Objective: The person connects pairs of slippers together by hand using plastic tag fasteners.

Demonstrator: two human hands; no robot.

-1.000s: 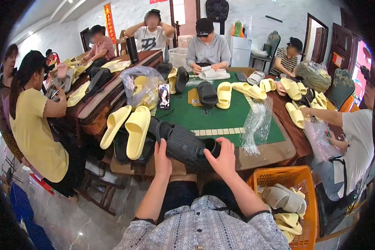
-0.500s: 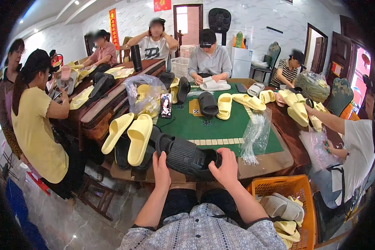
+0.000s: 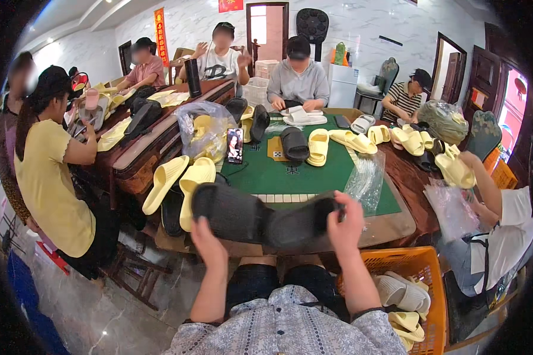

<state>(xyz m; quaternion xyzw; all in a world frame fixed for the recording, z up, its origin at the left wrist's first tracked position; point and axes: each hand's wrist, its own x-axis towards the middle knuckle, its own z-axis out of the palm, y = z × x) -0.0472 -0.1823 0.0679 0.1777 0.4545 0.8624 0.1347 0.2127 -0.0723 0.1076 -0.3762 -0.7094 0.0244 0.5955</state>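
— Those dark slides (image 3: pixel 265 218) are looking like matt, ribbed foam, aren't they?
— Yes, and the yellow slides (image 3: pixel 186 183) are showing the same dull, soft finish.
— The green tabletop (image 3: pixel 302 171) is reading as felt cloth inside a glossy brown wooden rim.
— The clear bag (image 3: pixel 366 179) is shining like thin plastic, and the orange basket (image 3: pixel 423 266) is looking like hard plastic

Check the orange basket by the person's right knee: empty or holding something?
Holding something: pale slippers and yellow ones lie inside the orange basket.

Both hands, left hand (image 3: pixel 207 241) and right hand (image 3: pixel 344 222), grip a dark slipper (image 3: pixel 260 218) over the green table (image 3: pixel 290 177); yellow slippers (image 3: pixel 180 186) beside it.
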